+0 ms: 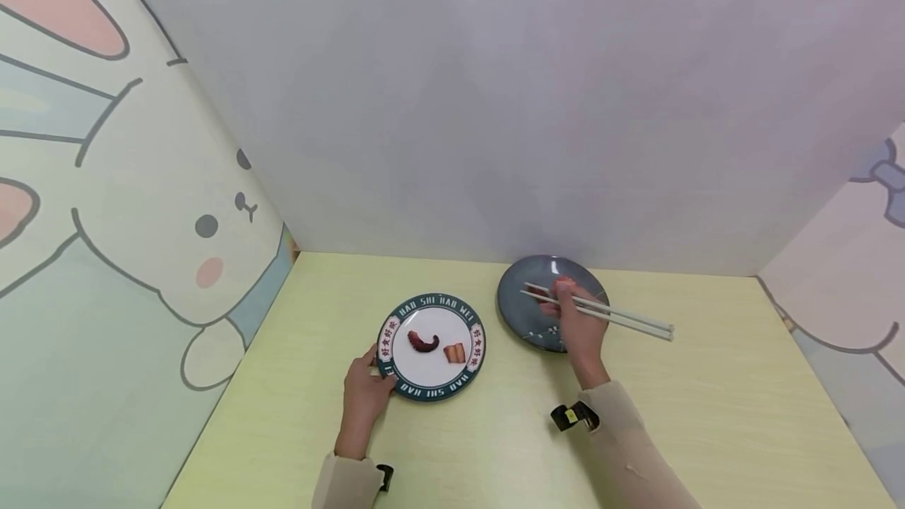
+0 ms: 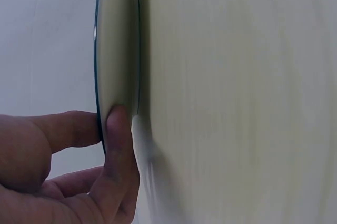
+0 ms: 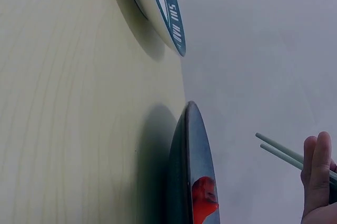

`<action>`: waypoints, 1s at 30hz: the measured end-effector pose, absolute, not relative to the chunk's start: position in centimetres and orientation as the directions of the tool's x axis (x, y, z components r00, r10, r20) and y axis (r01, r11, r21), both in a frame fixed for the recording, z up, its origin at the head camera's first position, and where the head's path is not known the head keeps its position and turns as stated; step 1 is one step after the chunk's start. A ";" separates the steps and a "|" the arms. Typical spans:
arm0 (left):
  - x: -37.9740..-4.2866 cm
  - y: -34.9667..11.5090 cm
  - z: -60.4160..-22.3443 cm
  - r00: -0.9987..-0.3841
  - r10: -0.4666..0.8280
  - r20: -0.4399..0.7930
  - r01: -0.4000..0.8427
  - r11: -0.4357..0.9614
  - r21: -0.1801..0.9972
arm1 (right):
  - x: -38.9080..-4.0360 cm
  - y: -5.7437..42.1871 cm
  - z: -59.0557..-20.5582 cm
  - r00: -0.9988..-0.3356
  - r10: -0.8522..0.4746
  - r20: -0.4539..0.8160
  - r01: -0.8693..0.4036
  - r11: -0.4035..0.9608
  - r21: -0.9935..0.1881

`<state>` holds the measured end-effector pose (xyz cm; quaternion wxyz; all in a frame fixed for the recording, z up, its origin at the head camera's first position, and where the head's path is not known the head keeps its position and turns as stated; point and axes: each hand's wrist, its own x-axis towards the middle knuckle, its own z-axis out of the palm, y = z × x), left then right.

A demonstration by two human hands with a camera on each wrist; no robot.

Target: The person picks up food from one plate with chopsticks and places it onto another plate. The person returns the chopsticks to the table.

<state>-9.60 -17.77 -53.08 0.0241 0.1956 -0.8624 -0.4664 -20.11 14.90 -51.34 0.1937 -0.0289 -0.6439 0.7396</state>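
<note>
Beige sleeves are closest to the lens, reaching over a pale yellow counter. Starting on the left, the left hand is pinching the rim of a white plate with a green lettered border, thumb on one face and fingers underneath. On that plate there's a curled octopus tentacle, then what looks like a chunk of pork belly. Further right, a dark grey-blue plate has a glossy red piece of food on it. Over that one, the right hand grips white chopsticks, tips slightly apart with nothing between them. I'd guess we're mid-transfer, lining up on the red piece; next move probably calls for lowering the tips and squeezing gently, since it looks slippery.
</note>
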 end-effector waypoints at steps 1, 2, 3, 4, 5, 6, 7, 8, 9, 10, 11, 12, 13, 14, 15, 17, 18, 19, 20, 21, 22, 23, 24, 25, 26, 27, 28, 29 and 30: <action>-9.6 -17.8 -53.1 -0.922 -0.359 -0.141 -0.315 0.490 0.813 | -20.0 14.8 -51.3 -0.924 0.321 0.207 -0.248 -0.092 -0.964; -9.6 -17.8 -53.1 -0.922 -0.360 -0.141 -0.316 0.492 0.811 | -20.0 14.8 -51.3 -0.925 0.316 0.209 -0.247 -0.084 -0.965; -9.6 -17.9 -53.2 -0.923 -0.359 -0.141 -0.315 0.492 0.812 | -19.9 14.8 -51.3 -0.926 0.311 0.212 -0.248 -0.079 -0.966; -9.6 -17.9 -53.2 -0.923 -0.358 -0.141 -0.314 0.492 0.812 | -19.9 14.7 -51.2 -0.928 0.304 0.213 -0.246 -0.075 -0.966; -9.6 -17.9 -53.1 -0.922 -0.359 -0.145 -0.318 0.490 0.812 | -19.9 14.7 -51.2 -0.929 0.301 0.216 -0.247 -0.071 -0.966; -9.6 -17.9 -53.2 -0.922 -0.358 -0.147 -0.319 0.488 0.813 | -19.8 14.6 -51.2 -0.930 0.297 0.216 -0.246 -0.065 -0.967; -9.6 -17.9 -53.2 -0.921 -0.359 -0.151 -0.322 0.486 0.813 | -19.8 14.6 -51.1 -0.930 0.294 0.219 -0.247 -0.061 -0.967; -9.6 -17.9 -53.2 -0.921 -0.360 -0.152 -0.323 0.484 0.813 | -19.8 14.5 -51.1 -0.930 0.291 0.223 -0.249 -0.054 -0.967; -9.6 -18.0 -53.2 -0.920 -0.360 -0.154 -0.324 0.482 0.814 | -19.8 14.4 -51.0 -0.930 0.290 0.226 -0.250 -0.051 -0.967; -9.7 -18.0 -53.3 -0.919 -0.361 -0.155 -0.326 0.481 0.814 | -19.7 14.3 -50.9 -0.930 0.288 0.228 -0.252 -0.047 -0.967; -9.7 -18.0 -53.3 -0.919 -0.361 -0.158 -0.329 0.479 0.814 | -19.7 14.3 -50.8 -0.929 0.291 0.228 -0.252 -0.047 -0.967; -9.7 -18.0 -53.4 -0.920 -0.360 -0.157 -0.327 0.480 0.814 | -19.7 14.2 -50.7 -0.929 0.292 0.227 -0.253 -0.051 -0.966; -9.7 -18.0 -53.4 -0.921 -0.358 -0.156 -0.325 0.481 0.814 | -19.6 14.1 -50.6 -0.928 0.295 0.227 -0.253 -0.051 -0.966; -9.7 -18.0 -53.4 -0.921 -0.357 -0.154 -0.323 0.482 0.814 | -19.6 14.0 -50.5 -0.929 0.294 0.226 -0.253 -0.058 -0.966; -9.7 -18.0 -53.4 -0.921 -0.357 -0.153 -0.323 0.483 0.814 | -19.5 13.9 -50.4 -0.929 0.295 0.224 -0.254 -0.064 -0.965; -9.7 -18.0 -53.4 -0.922 -0.356 -0.151 -0.320 0.484 0.815 | -19.4 13.8 -50.3 -0.932 0.293 0.215 -0.250 -0.087 -0.964; -9.7 -18.0 -53.4 -0.922 -0.357 -0.150 -0.319 0.484 0.815 | -19.3 13.7 -50.3 -0.934 0.290 0.211 -0.247 -0.095 -0.964; -9.7 -18.0 -53.4 -0.922 -0.357 -0.149 -0.319 0.483 0.815 | -19.2 13.7 -50.3 -0.935 0.287 0.208 -0.245 -0.100 -0.964; -9.7 -18.0 -53.4 -0.922 -0.357 -0.149 -0.319 0.482 0.816 | -19.1 13.6 -50.2 -0.937 0.284 0.205 -0.242 -0.103 -0.965; -9.7 -18.0 -53.4 -0.922 -0.357 -0.150 -0.319 0.482 0.816 | -19.0 13.6 -50.2 -0.938 0.281 0.202 -0.239 -0.102 -0.966; -9.7 -17.9 -53.4 -0.922 -0.357 -0.151 -0.320 0.481 0.817 | -19.0 13.5 -50.3 -0.940 0.278 0.198 -0.234 -0.102 -0.967; -9.7 -18.0 -53.4 -0.921 -0.358 -0.152 -0.321 0.480 0.816 | -18.9 13.5 -50.3 -0.941 0.274 0.199 -0.233 -0.098 -0.967; -9.7 -18.0 -53.4 -0.921 -0.359 -0.154 -0.323 0.479 0.816 | -18.8 13.4 -50.3 -0.941 0.274 0.199 -0.232 -0.092 -0.968; -9.7 -18.0 -53.3 -0.920 -0.361 -0.156 -0.326 0.478 0.815 | -18.8 13.3 -50.3 -0.942 0.270 0.199 -0.231 -0.091 -0.969; -9.7 -18.0 -53.3 -0.919 -0.362 -0.159 -0.329 0.477 0.815 | -18.7 13.3 -50.4 -0.943 0.269 0.198 -0.228 -0.085 -0.970; -9.7 -18.0 -53.3 -0.918 -0.364 -0.161 -0.331 0.476 0.815 | -18.6 13.2 -50.4 -0.944 0.267 0.195 -0.225 -0.084 -0.971; -9.7 -18.0 -53.3 -0.918 -0.365 -0.158 -0.330 0.477 0.814 | -18.5 13.1 -50.5 -0.944 0.266 0.192 -0.220 -0.079 -0.972; -9.7 -18.0 -53.3 -0.918 -0.365 -0.154 -0.327 0.480 0.814 | -18.4 13.0 -50.5 -0.945 0.266 0.192 -0.219 -0.076 -0.973; -9.7 -17.9 -53.3 -0.918 -0.366 -0.155 -0.328 0.479 0.814 | -18.3 12.9 -50.6 -0.946 0.266 0.187 -0.213 -0.073 -0.974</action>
